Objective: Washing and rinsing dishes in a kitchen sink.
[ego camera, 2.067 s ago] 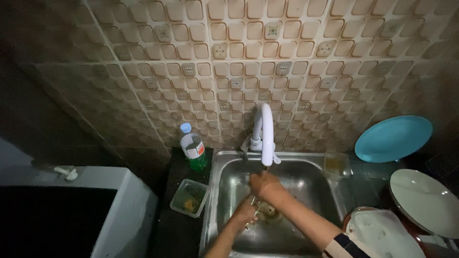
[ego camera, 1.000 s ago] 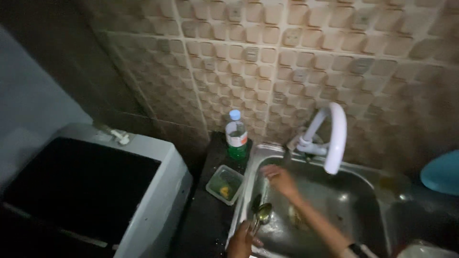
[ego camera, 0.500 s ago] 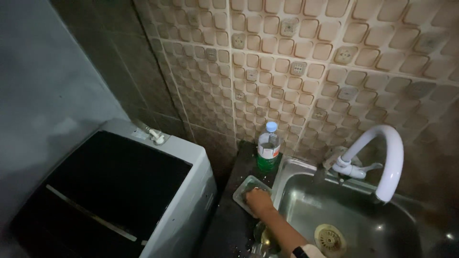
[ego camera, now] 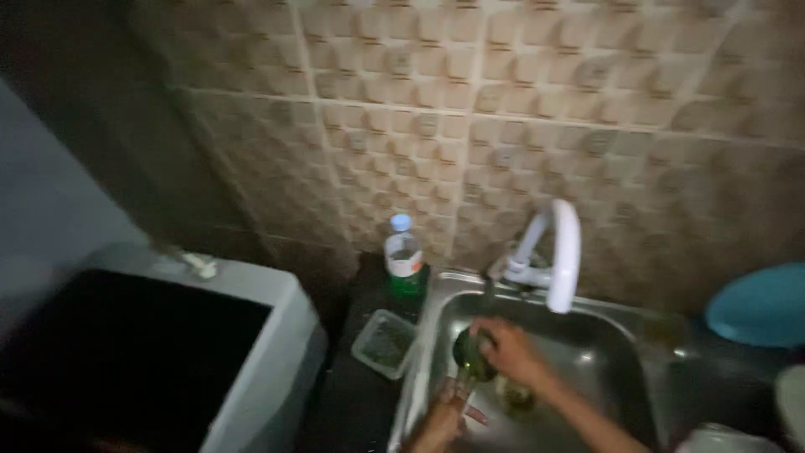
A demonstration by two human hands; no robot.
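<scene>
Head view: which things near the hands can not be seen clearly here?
- Round dark utensil in the sink: blurred, right hand partly covers it; kind unclear.
- Left hand: cut off by the bottom edge, grip unclear.
- Small tray: contents too dim.
- Blue plate: cut off by the right edge.

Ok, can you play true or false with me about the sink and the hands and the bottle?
1. Both hands are over the metal sink. True: the right hand and the left hand are both above the basin.
2. The tap is black. False: it is white and curved.
3. A bottle with green liquid stands left of the sink. True.
4. The right hand is on a dark round ladle. True.
5. The small clear tub sits inside the sink. False: it sits on the dark counter beside it.
6. The plate on the right is red. False: it is blue.
</scene>
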